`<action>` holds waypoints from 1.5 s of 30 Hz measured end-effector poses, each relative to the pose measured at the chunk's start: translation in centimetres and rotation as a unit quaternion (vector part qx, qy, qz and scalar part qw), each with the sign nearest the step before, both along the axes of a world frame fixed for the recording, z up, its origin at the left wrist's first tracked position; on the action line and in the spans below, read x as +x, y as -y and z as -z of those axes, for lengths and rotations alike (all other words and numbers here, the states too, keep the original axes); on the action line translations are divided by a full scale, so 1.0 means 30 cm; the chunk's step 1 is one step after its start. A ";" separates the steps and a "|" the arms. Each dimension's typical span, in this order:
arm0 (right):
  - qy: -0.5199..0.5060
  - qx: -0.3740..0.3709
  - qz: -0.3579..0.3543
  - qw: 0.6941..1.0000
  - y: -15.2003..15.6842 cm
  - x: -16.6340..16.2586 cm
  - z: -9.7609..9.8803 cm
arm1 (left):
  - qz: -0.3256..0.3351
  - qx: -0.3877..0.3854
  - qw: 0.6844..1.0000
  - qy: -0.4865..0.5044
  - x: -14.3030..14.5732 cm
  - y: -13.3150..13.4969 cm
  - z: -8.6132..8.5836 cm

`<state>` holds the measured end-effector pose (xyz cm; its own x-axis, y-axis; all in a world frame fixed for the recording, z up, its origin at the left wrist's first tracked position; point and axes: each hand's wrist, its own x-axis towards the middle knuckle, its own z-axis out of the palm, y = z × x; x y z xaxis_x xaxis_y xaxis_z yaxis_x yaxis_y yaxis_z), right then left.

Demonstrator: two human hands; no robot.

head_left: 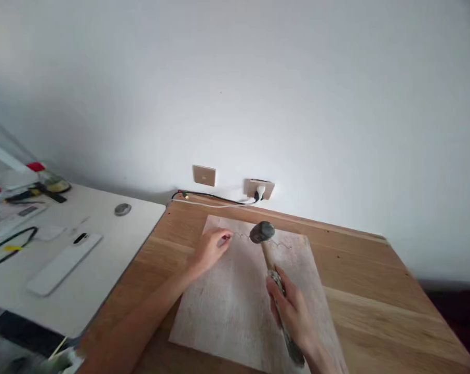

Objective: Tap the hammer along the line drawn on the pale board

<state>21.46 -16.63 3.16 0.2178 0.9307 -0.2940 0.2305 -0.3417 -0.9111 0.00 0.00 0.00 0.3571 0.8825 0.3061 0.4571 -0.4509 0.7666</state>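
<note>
Right hand (293, 311) nearest us, fist shut around the hammer (271, 259) handle partway up — we're mid-nailing on a pale board (235, 306).
Hammer head hangs just over the board's far edge, near a faint zigzag line of what look like small nails, too tiny to be sure. Left hand (213, 249) lies on the board just left of the head, fingertips pinched together as if steadying something small — we can't tell what. Our read: keep the taps short and square, and keep the pinching fingers low and off to the side of the strike. Board sits on the wooden table (375, 291); further back, wall sockets (258, 188) with a cable (215, 200).
</note>
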 end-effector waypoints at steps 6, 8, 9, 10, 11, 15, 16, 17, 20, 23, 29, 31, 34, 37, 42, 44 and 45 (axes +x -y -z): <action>-0.015 0.009 -0.026 1.000 -0.016 -0.050 -0.008 | -0.025 -0.014 0.999 -0.015 -0.019 -0.081 0.002; -0.012 0.008 -0.040 0.999 -0.021 -0.059 -0.018 | -0.019 -0.014 0.999 -0.024 -0.015 -0.078 0.001; -0.010 0.006 -0.044 0.999 -0.024 -0.063 -0.023 | -0.017 -0.013 0.999 -0.030 -0.012 -0.076 0.000; -0.010 0.004 -0.047 0.999 -0.027 -0.067 -0.025 | -0.015 -0.013 0.999 -0.037 -0.011 -0.074 -0.001; -0.010 0.003 -0.047 0.999 -0.030 -0.071 -0.027 | -0.012 -0.013 0.999 -0.043 -0.009 -0.074 -0.002; -0.014 -0.002 -0.047 0.999 -0.044 -0.084 -0.023 | 0.004 -0.006 0.998 -0.059 -0.010 -0.077 -0.002; -0.013 -0.003 -0.047 0.999 -0.048 -0.086 -0.021 | 0.007 -0.003 0.998 -0.059 -0.011 -0.079 -0.002; -0.012 -0.003 -0.049 0.999 -0.051 -0.089 -0.020 | 0.008 -0.004 0.998 -0.055 -0.011 -0.080 -0.001; -0.006 0.001 -0.057 0.998 -0.064 -0.098 -0.021 | 0.007 -0.023 0.999 -0.041 -0.009 -0.085 -0.002; -0.012 -0.003 -0.071 0.997 -0.082 -0.110 -0.024 | 0.005 -0.049 0.998 -0.033 -0.006 -0.089 -0.005; 0.009 0.021 -0.117 0.993 -0.114 -0.136 -0.006 | -0.027 -0.075 0.997 -0.022 -0.013 -0.090 0.003; 0.020 0.035 -0.122 0.992 -0.117 -0.141 0.002 | -0.033 -0.070 0.997 -0.018 -0.015 -0.089 0.006; 0.023 0.040 -0.125 0.991 -0.115 -0.142 0.005 | -0.034 -0.064 0.997 -0.020 -0.013 -0.090 0.006; -0.004 0.026 -0.118 0.993 -0.103 -0.141 -0.005 | -0.024 -0.062 0.998 -0.023 -0.014 -0.095 0.006; -0.146 0.052 0.026 0.988 -0.004 -0.150 -0.019 | -0.013 0.022 0.999 -0.042 -0.075 -0.066 0.021; -0.172 0.062 0.085 0.979 0.066 -0.160 -0.010 | -0.021 0.064 0.996 -0.065 -0.124 -0.026 0.028; -0.175 0.057 0.111 0.977 0.101 -0.166 -0.002 | -0.024 0.079 0.994 -0.076 -0.150 -0.002 0.030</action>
